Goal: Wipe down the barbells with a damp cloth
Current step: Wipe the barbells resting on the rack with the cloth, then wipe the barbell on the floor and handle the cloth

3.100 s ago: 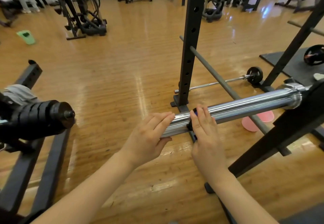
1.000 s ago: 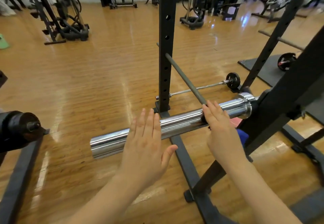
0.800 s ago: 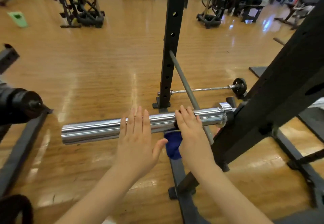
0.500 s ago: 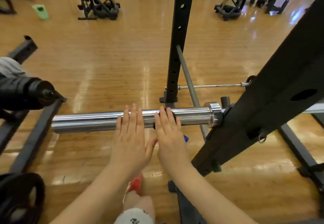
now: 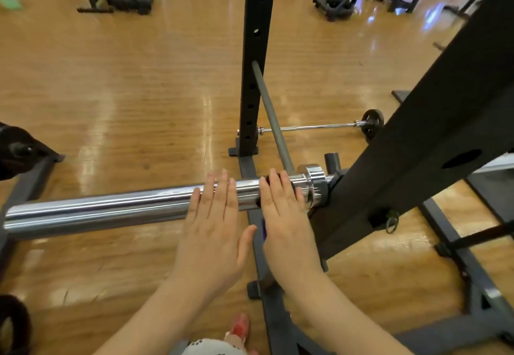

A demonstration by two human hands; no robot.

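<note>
A chrome barbell sleeve (image 5: 111, 210) runs left to right at waist height and ends at a collar (image 5: 315, 188) by the black rack. My left hand (image 5: 214, 232) lies flat on the sleeve with straight fingers. Just to its right, my right hand (image 5: 286, 224) lies over the sleeve next to the collar and presses a blue cloth (image 5: 263, 226) against it. Only a thin strip of the cloth shows below that hand; the rest is hidden under the palm.
A black slanted rack beam (image 5: 431, 132) crosses on the right. A black upright (image 5: 254, 62) and a grey safety bar (image 5: 271, 115) stand behind the sleeve. A thin barbell (image 5: 314, 127) lies on the wooden floor. Black weights (image 5: 14, 151) jut in at the left.
My right hand has slid right along the sleeve with the cloth, up to the collar. My left hand has stayed flat on the sleeve, and the two hands have moved apart.
</note>
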